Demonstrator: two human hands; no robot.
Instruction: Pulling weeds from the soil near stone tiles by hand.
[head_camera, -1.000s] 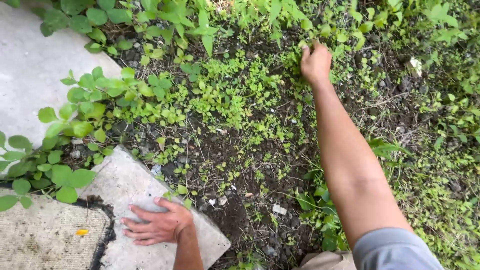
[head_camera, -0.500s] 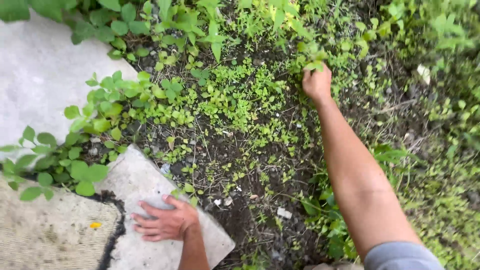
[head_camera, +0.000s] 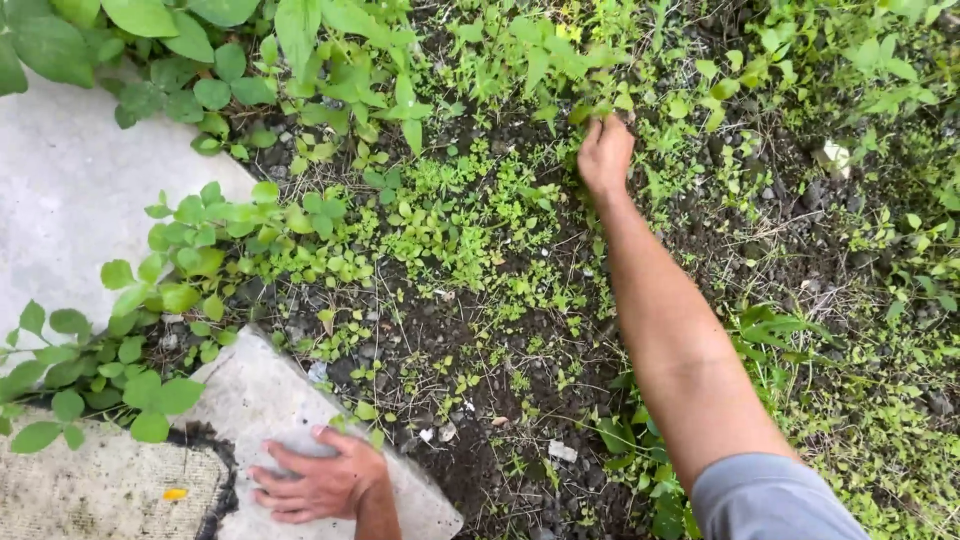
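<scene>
Dark, crumbly soil (head_camera: 480, 330) fills the middle of my view, dotted with tiny green seedlings and pale bits of stone, and thicker weeds crowd the far and right edges. Pale concrete paving (head_camera: 70, 200) lies at the upper left, with broad-leaved creeping plants (head_camera: 190, 240) spilling over its edge.

My right hand (head_camera: 604, 152) is stretched far out over the bed, the arm reaching from the grey sleeve (head_camera: 765, 495) at the bottom right. Its grip is closed tight around a leafy weed (head_camera: 598, 105), whose green leaves stick out just above the knuckles; I cannot tell whether the roots are out of the ground.

My left hand (head_camera: 318, 480) rests flat on a tilted concrete slab (head_camera: 270, 400) at the lower left, fingers spread, holding nothing. Just left of the slab lies a coarse woven mat (head_camera: 100, 490) with a dark border and a small yellow speck on it.
</scene>
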